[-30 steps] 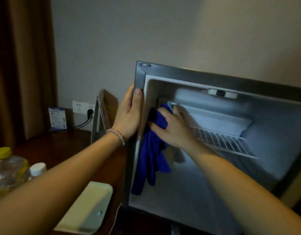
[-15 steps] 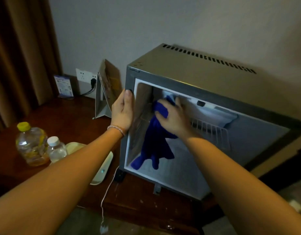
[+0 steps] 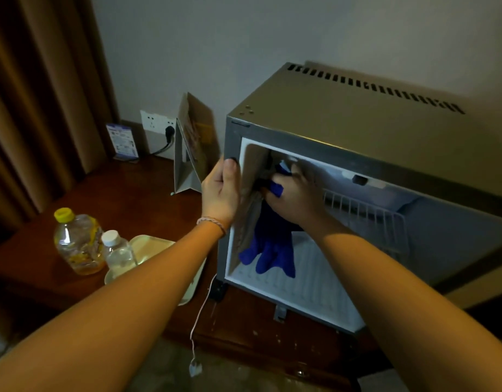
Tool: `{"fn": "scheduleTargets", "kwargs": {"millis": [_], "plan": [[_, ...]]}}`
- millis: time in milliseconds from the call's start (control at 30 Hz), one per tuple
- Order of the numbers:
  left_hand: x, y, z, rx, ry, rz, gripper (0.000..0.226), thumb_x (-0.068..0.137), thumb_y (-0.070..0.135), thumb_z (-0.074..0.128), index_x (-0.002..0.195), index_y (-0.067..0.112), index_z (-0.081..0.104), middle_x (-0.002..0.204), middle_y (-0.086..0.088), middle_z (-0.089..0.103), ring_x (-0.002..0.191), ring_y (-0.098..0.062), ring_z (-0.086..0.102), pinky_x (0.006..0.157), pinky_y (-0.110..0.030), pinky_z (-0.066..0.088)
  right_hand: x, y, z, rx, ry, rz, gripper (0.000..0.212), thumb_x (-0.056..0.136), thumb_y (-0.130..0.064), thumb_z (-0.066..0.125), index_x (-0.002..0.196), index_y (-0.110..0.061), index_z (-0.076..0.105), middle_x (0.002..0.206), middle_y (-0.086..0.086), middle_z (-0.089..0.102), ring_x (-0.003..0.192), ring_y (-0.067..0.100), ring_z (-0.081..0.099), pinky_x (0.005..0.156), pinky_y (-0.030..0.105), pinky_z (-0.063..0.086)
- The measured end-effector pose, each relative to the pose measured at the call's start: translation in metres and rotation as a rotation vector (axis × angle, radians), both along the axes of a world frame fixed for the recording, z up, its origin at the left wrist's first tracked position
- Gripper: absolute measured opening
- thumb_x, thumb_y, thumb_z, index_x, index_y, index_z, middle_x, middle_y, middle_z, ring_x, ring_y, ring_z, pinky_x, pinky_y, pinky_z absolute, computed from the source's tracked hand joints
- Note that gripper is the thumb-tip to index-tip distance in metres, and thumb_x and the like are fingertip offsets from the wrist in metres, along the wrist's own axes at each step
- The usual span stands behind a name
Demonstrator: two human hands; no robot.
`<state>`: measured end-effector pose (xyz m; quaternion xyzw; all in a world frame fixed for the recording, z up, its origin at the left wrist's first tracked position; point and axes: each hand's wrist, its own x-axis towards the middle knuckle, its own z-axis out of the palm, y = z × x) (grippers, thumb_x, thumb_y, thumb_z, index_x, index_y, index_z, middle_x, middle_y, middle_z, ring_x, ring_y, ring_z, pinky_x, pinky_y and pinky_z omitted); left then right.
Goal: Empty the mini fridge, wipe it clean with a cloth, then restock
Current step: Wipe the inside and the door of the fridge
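The mini fridge (image 3: pixel 357 131) stood open on the dark wooden table (image 3: pixel 148 199); the right hand (image 3: pixel 296 198) reached inside, fingers curled round a blue cloth (image 3: pixel 272 247) pressed against the upper left inner wall, its loose end hanging down; the left hand (image 3: pixel 220 195) gripped the fridge's left front edge, thumb on the frame; two bottles (image 3: pixel 77 241) and a pale tray (image 3: pixel 151 247) sat to the left.

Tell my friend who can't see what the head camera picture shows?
A right hand presses a dark blue cloth high inside an open grey mini fridge, while the left hand grips its front edge. Two clear plastic bottles stand on the brown wooden table.
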<state>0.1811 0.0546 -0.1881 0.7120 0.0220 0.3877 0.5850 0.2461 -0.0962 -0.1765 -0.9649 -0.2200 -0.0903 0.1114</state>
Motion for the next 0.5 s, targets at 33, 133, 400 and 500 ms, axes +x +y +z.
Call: {"fn": "scheduleTargets", "kwargs": {"millis": [33,133,400,500], "plan": [[0.000,0.000,0.000,0.007,-0.008,0.004,0.038,0.097,0.047,0.029,0.065,0.027,0.034,0.060,0.009,0.034,0.052,0.000,0.038,0.051,-0.014,0.028,0.001,-0.003,-0.001,0.030,0.011,-0.010,0.048,0.086,-0.067,0.043,0.112,-0.035,0.068,0.128,0.020,0.052,0.114,0.048,0.052,0.094,0.055,0.048],[0.000,0.003,-0.003,0.017,0.009,-0.001,0.040,0.095,0.051,0.028,0.065,0.026,0.035,0.060,0.007,0.035,0.052,-0.002,0.038,0.050,-0.015,0.028,-0.002,-0.010,0.001,0.071,0.062,-0.036,0.047,0.085,-0.069,0.038,0.102,-0.034,0.064,0.125,0.018,0.054,0.106,0.044,0.057,0.089,0.051,0.051],[0.000,0.006,-0.006,-0.007,0.083,-0.025,0.045,0.091,0.057,0.028,0.065,0.022,0.039,0.061,-0.001,0.040,0.055,-0.008,0.040,0.054,-0.024,0.033,-0.006,-0.043,0.009,0.213,0.018,-0.097,0.036,0.098,-0.050,0.049,0.099,-0.020,0.068,0.087,0.003,0.064,0.086,0.026,0.063,0.076,0.036,0.053],[-0.002,0.005,-0.004,-0.020,0.082,-0.043,0.044,0.091,0.056,0.028,0.066,0.023,0.041,0.061,-0.002,0.041,0.055,-0.003,0.042,0.053,-0.021,0.034,-0.005,-0.067,0.005,0.295,-0.055,-0.173,0.041,0.097,-0.052,0.046,0.098,-0.017,0.068,0.087,0.007,0.067,0.083,0.028,0.065,0.077,0.039,0.055]]}}
